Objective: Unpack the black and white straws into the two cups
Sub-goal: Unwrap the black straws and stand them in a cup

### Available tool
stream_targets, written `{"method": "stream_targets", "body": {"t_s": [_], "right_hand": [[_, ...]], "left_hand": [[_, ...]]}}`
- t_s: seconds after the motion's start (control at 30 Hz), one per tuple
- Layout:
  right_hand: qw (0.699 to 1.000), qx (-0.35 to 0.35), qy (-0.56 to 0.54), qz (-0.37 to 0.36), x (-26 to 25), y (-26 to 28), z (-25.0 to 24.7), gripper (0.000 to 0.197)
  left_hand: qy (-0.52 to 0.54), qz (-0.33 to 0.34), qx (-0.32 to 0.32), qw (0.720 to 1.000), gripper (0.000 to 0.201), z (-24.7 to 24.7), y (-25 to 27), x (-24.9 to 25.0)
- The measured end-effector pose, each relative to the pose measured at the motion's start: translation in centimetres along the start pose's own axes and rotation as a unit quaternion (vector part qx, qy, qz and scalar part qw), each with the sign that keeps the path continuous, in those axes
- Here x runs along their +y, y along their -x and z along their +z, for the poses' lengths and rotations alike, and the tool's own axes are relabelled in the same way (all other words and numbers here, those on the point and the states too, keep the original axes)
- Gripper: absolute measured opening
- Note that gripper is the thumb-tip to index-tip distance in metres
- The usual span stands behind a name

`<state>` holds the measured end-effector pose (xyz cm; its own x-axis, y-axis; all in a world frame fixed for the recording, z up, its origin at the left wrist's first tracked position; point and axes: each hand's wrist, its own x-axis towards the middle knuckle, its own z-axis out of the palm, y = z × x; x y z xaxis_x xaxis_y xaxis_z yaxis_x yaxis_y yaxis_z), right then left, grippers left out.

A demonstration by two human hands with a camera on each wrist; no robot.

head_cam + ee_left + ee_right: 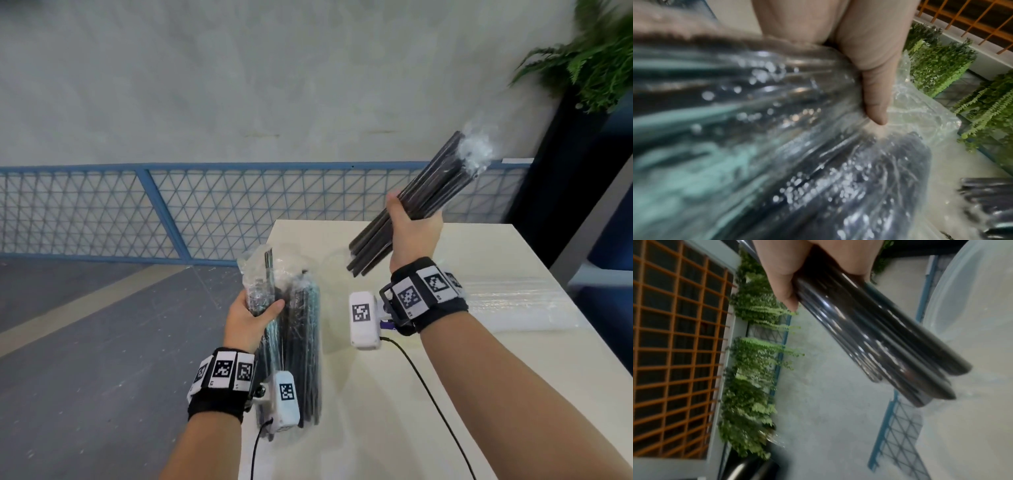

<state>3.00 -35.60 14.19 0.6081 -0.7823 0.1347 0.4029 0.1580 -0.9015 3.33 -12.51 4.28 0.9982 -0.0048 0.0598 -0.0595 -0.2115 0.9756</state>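
Note:
My right hand [412, 226] grips a bundle of black straws [435, 185] and holds it tilted in the air over the far side of the table, with a scrap of clear film at its upper end. In the right wrist view the same straws [879, 345] jut out from my fist [797, 272], beside a clear cup [972, 313]. My left hand [255, 308] holds the clear plastic bag [301, 342] by its upper part at the table's left edge, with more black straws inside. The left thumb [875, 97] presses on the bag's film [777, 129]. A faint clear cup [334, 260] stands between my hands.
A cream table [479, 377] fills the lower right. A clear packet of white straws [520, 305] lies along its right side. Cables trail from both wrist cameras. Beyond stand a blue mesh fence [171, 212], a black planter [561, 164] and a fern [596, 58].

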Motion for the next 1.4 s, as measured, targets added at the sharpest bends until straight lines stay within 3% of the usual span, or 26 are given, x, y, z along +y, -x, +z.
{"method": "stream_targets", "body": {"t_s": [0.1, 0.4, 0.77, 0.83, 0.9, 0.97, 1.07, 1.17, 1.23, 1.3, 1.4], "right_hand": [[0.996, -0.032, 0.074, -0.033, 2.3, 0.8, -0.5, 0.024], [0.966, -0.109, 0.232, 0.018, 8.2, 1.8, -3.0, 0.050], [0.964, -0.138, 0.228, -0.012, 7.6, 2.2, -2.8, 0.059], [0.961, -0.103, 0.241, -0.085, 6.8, 2.7, -2.9, 0.055], [0.936, -0.103, 0.253, -0.223, 5.5, 3.6, -3.0, 0.047], [0.910, -0.186, 0.242, -0.281, 4.2, 4.9, -3.2, 0.033], [0.852, -0.351, 0.287, -0.262, 3.9, 6.6, -3.8, 0.029], [0.801, -0.441, 0.340, -0.219, 5.0, 7.3, -4.4, 0.033], [0.797, -0.459, 0.341, -0.195, 5.1, 7.4, -4.6, 0.024], [0.811, -0.457, 0.318, -0.180, 4.7, 7.6, -4.4, 0.011], [0.825, -0.446, 0.290, -0.191, 4.0, 8.6, -3.5, 0.015]], "left_hand": [[0.026, 0.016, 0.004, 1.000, 0.032, 0.6, 0.2, 0.2], [0.062, 0.023, -0.009, 0.998, 0.039, 0.9, 0.3, -0.7], [0.079, 0.035, -0.022, 0.996, 0.041, 1.4, 0.7, -0.8], [0.078, 0.036, -0.023, 0.996, 0.041, 1.3, 0.8, -0.8], [0.078, 0.030, -0.025, 0.996, 0.040, 1.2, 0.9, -0.9], [0.081, 0.022, -0.031, 0.996, 0.038, 1.0, 1.0, -1.1], [0.101, 0.020, -0.045, 0.994, 0.038, 0.7, 1.1, -1.2], [0.114, 0.026, -0.064, 0.991, 0.038, 0.4, 1.0, -1.5], [0.117, 0.028, -0.081, 0.990, 0.040, 0.2, 0.9, -1.6], [0.116, 0.030, -0.109, 0.987, 0.048, -0.1, 0.8, -1.3], [0.114, 0.051, -0.176, 0.976, 0.068, -0.9, 0.5, -0.8]]}}
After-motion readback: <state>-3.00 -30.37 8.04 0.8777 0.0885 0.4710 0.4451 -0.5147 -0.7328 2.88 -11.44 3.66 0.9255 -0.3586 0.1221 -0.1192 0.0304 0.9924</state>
